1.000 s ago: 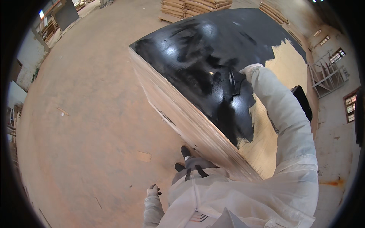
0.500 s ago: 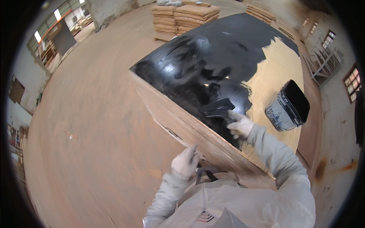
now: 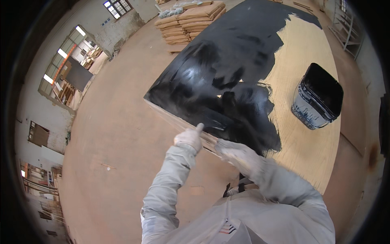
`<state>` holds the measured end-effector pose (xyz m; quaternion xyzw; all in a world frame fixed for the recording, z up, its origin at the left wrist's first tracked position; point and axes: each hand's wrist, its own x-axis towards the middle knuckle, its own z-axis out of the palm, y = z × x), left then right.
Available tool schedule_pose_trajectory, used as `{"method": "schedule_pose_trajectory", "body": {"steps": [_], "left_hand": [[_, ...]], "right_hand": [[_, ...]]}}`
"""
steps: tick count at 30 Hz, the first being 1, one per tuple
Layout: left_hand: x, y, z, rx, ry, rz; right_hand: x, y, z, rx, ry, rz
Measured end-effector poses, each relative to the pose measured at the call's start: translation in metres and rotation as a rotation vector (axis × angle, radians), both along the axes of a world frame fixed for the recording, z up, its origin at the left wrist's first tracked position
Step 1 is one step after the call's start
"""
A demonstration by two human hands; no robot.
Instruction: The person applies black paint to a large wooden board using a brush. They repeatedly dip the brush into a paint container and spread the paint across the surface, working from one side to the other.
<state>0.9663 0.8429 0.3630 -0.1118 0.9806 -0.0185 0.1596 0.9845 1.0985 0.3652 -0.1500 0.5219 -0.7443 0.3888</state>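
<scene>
A large flat panel point(image 3: 302, 44) in pale wood colour lies before me, much of it covered with a black coat point(image 3: 243, 44) that is wet and glossy toward the near left. My left hand point(image 3: 189, 139), in a white glove, is at the panel's near edge with one digit stretched up and the rest curled; the underside of its grip is hidden. Just to its right, my gloved right hand point(image 3: 241, 156) is blurred by motion at the same edge, fingers drawn together. What it holds is hidden. A black-lined bucket point(image 3: 306, 106), smeared with black, stands on the bare wood at right.
Stacked brown sacks point(image 3: 191, 20) stand beyond the panel's far left side. A dusty floor point(image 3: 118, 122) stretches left toward a doorway point(image 3: 75, 65). Metal racks point(image 3: 348, 30) line the right wall.
My right hand, which held a wide black scraper on the wet coat, has come left to the near edge. My left hand has risen to that edge. The view has shifted.
</scene>
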Motion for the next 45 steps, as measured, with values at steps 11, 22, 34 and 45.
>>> {"method": "schedule_pose_trajectory", "body": {"steps": [11,22,34,45], "left_hand": [[-0.139,-0.008,0.034,-0.119,0.043,-0.483],[-0.152,-0.050,0.071,-0.229,-0.109,-0.756],[-0.259,0.064,0.047,-0.103,0.029,-1.116],[-0.304,0.098,0.047,-0.045,0.059,-1.119]], "right_hand": [[0.032,0.140,0.048,-0.178,-0.284,-0.561],[0.097,0.146,0.007,-0.001,-0.068,-0.978],[0.165,0.048,0.006,0.029,-0.148,-1.106],[0.214,0.024,-0.026,0.114,-0.152,-1.365]]}}
